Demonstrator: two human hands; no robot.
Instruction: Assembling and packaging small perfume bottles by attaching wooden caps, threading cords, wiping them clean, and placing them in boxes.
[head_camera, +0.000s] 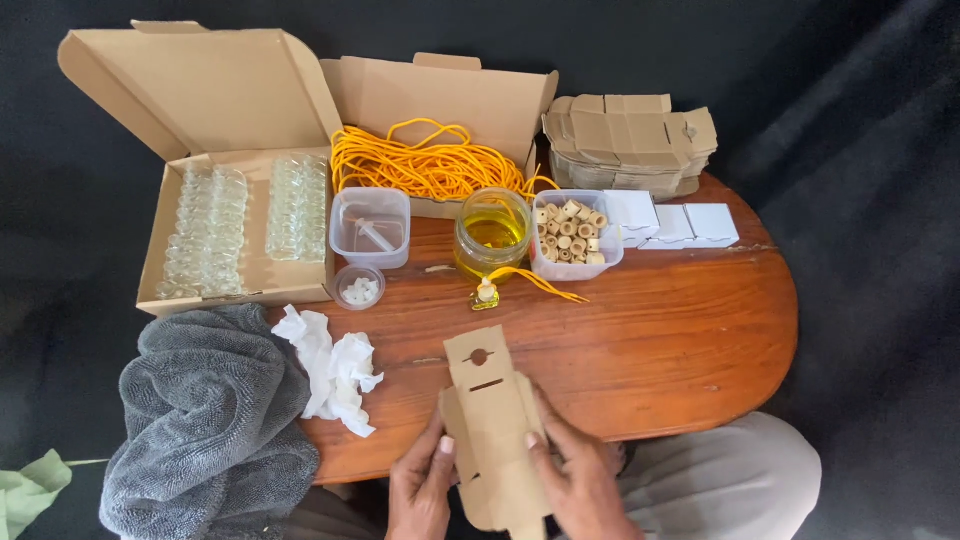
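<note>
Flat kraft-card box blank (492, 430) with a round hang hole and a slot in its top tab, held upright over the near edge of the oval wooden table (680, 340). Left hand (420, 490) at the blank's left edge, thumb pressed on the front face, fingers behind; right hand (580, 485) at the right edge, thumb likewise on the face – both closed on the card, pinching rather than clenched. Thin, light, stiff only along its creases by the look of it; likely to bend or tear at the tab slot, so best gripped by the side panels near the folds.

Behind, just past the blank: small bottle (486, 294) with an orange cord, lying in front of a glass jar of yellow liquid (492, 236). Right of the jar, a clear tub of small wooden caps (572, 234), folded white boxes (672, 222) and a stack of flat kraft blanks (630, 142). Left of the jar – a clear tub (370, 228), a small round dish (359, 287), an open carton of small glass bottles (240, 225), an open carton of orange cord (430, 165). Near left: crumpled white tissue (330, 370) and a grey towel (205, 420).
</note>
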